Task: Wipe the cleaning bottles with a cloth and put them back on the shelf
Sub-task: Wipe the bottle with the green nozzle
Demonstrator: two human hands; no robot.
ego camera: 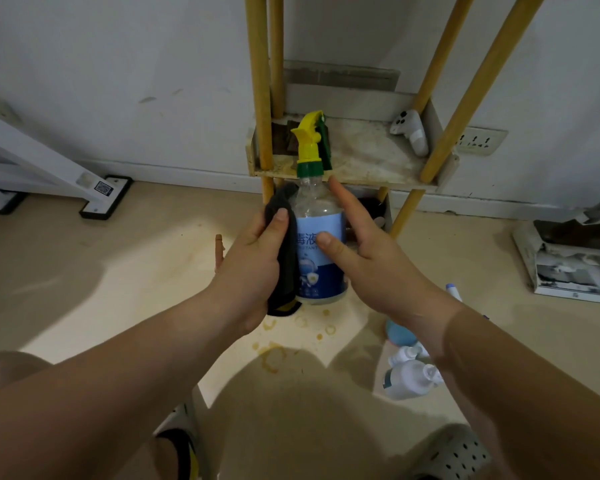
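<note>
Spray bottle (321,278) seems mid-wipe: our left hand (253,261) clamps the cloth (286,268) against it, our right hand (378,271) grips it; the shelf (368,157) likely comes next.

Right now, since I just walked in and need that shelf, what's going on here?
A person is wiping a spray bottle in front of the shelf. The left hand holds a dark cloth against its side; the right hand holds it, thumb on the label. More bottles lie on the floor to the right.
</note>
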